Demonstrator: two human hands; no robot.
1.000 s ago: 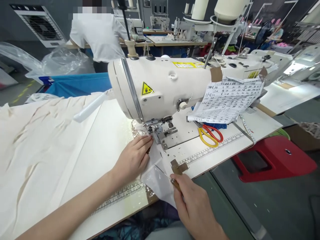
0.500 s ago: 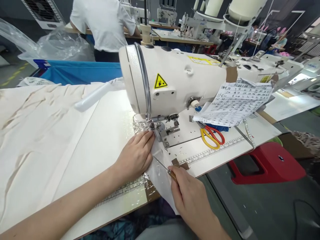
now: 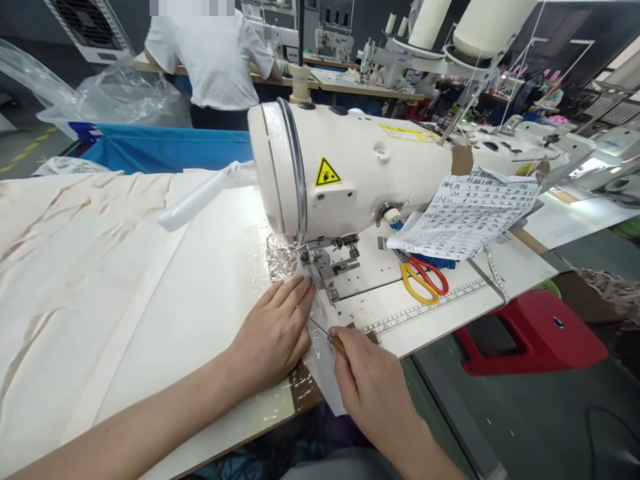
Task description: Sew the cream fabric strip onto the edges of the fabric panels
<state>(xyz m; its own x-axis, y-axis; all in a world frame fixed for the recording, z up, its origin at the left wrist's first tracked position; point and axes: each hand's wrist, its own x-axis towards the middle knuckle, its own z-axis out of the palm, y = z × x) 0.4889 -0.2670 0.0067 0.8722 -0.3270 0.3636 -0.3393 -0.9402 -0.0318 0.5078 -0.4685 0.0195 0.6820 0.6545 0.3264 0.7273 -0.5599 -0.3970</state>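
Note:
A white industrial sewing machine (image 3: 360, 173) stands on the table, with its presser foot (image 3: 313, 261) over a piece of white fabric (image 3: 323, 360). My left hand (image 3: 275, 330) lies flat on the fabric just left of the foot, fingers stretched toward the needle. My right hand (image 3: 373, 387) is closed on a thin metal awl with a wooden handle (image 3: 327, 335), whose tip points at the fabric beside my left fingers. Cream cloth (image 3: 90, 267) is spread over the table to the left.
Yellow-and-red scissors (image 3: 423, 277) lie right of the machine under a taped paper chart (image 3: 470, 210). A red plastic stool (image 3: 535, 330) stands beyond the table edge. A blue bin (image 3: 165, 150) and a person in a white shirt (image 3: 215, 60) are behind. Thread cones (image 3: 487, 23) stand above.
My right hand with the awl has moved up and left, closer to my left hand. My left hand slid slightly toward me. The view shifted a little to the left.

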